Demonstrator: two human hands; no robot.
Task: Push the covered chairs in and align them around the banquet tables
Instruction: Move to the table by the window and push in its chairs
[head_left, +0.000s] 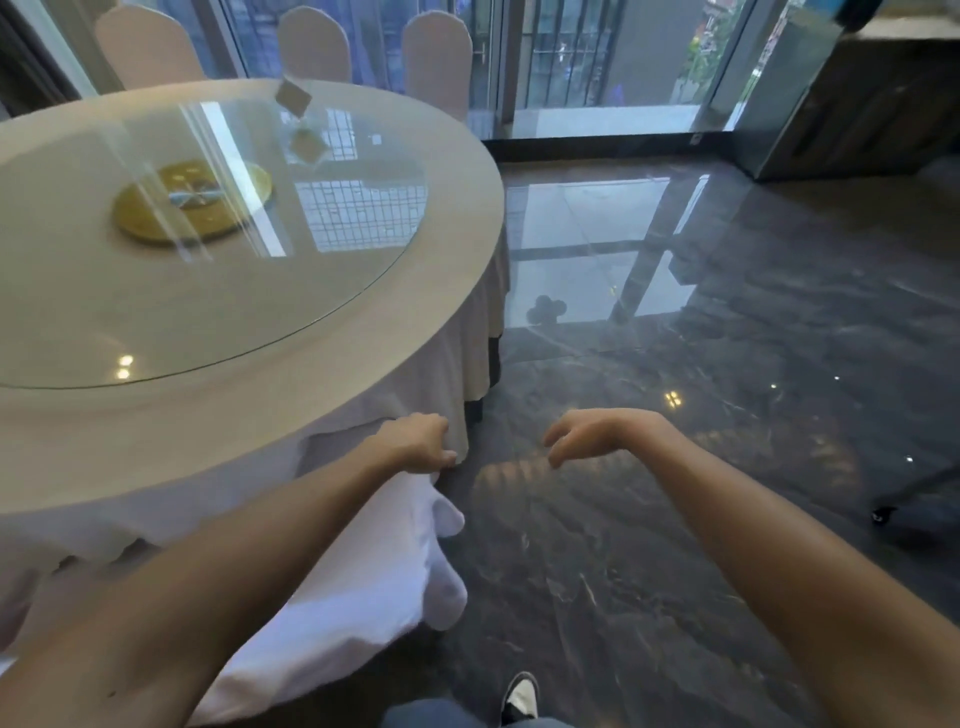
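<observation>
A round banquet table (426, 332) with a cream cloth fills the left of the view. Right beside it, under my left forearm, is a chair in a bright white cover (363, 582), its top edge close to the table's skirt. My left hand (415, 441) is closed on the cover's upper edge, next to the hanging tablecloth. To its right, my right hand (587, 434) hovers over the floor with fingers spread and curled, holding nothing. Three covered chairs (311, 44) stand pushed in at the table's far side, with only their rounded backs showing.
A glass turntable (208, 291) with a gold base lies on the table. Dark polished stone floor (701, 519) stretches to the right. Glass doors (597, 67) line the back. A dark counter (883, 104) stands far right, and a wheeled leg (883, 512) is at the right edge. My shoe (519, 696) is below.
</observation>
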